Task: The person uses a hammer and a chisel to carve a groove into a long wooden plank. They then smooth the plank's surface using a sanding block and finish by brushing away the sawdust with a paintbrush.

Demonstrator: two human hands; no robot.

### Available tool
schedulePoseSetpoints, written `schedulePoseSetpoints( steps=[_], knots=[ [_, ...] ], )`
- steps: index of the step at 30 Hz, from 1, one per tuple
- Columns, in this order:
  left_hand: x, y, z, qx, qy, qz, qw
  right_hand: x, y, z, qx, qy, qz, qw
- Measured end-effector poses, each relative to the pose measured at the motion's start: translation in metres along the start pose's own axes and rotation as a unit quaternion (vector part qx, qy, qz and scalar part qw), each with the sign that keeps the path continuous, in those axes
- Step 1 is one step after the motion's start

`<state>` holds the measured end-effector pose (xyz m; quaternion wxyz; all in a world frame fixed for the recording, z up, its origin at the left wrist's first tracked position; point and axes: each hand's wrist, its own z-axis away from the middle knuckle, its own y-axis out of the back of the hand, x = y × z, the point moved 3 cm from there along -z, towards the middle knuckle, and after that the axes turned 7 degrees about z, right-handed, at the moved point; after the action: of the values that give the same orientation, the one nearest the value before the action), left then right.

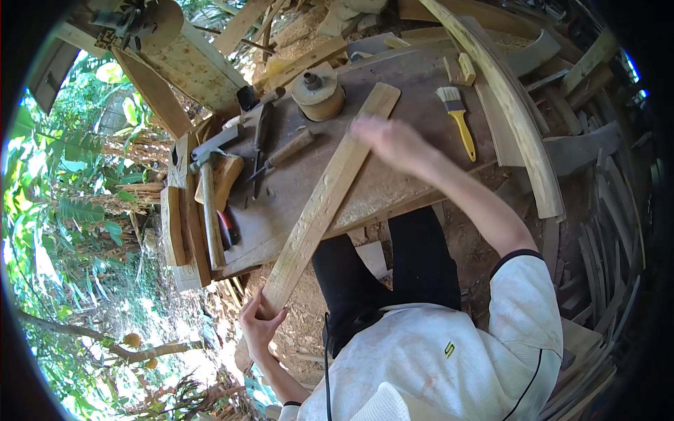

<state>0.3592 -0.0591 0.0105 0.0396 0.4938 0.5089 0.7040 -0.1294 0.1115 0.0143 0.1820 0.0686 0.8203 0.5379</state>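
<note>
A long, flat wooden plank (324, 200) lies slantwise across the workbench (270, 214), its near end sticking out past the front edge. My left hand (261, 321) grips that near end, thumb on one side and the fingers partly hidden around the other. Over the far part of the plank is my right hand (394, 142), smeared by motion. Whether anything is under its fingers does not show. Left of the plank lie a chisel (291, 149) with a wooden handle and a hammer (210, 210), its head against a wood block (223, 179).
A round wooden piece (319, 102) with a bolt on top stands at the back. A yellow-handled paintbrush (460, 130) lies to the right, near small wood blocks (460, 70). Red-handled pliers (226, 226) rest beside the hammer. A long curved wood strip (507, 98) borders the right side.
</note>
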Motion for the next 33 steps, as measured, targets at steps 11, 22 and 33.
schedulePoseSetpoints(
  steps=[11,22,33],
  knots=[
    [0.007,-0.004,-0.010,0.004,-0.004,0.007,1.000,-0.002,-0.012,-0.006,0.036,-0.035,-0.023,0.998],
    [0.012,-0.006,-0.012,0.005,-0.014,0.006,1.000,-0.007,-0.016,-0.004,0.085,-0.021,0.012,0.996],
    [0.011,-0.006,-0.011,0.007,-0.016,0.006,1.000,-0.010,-0.012,-0.002,0.088,-0.026,0.004,0.996]
  ],
)
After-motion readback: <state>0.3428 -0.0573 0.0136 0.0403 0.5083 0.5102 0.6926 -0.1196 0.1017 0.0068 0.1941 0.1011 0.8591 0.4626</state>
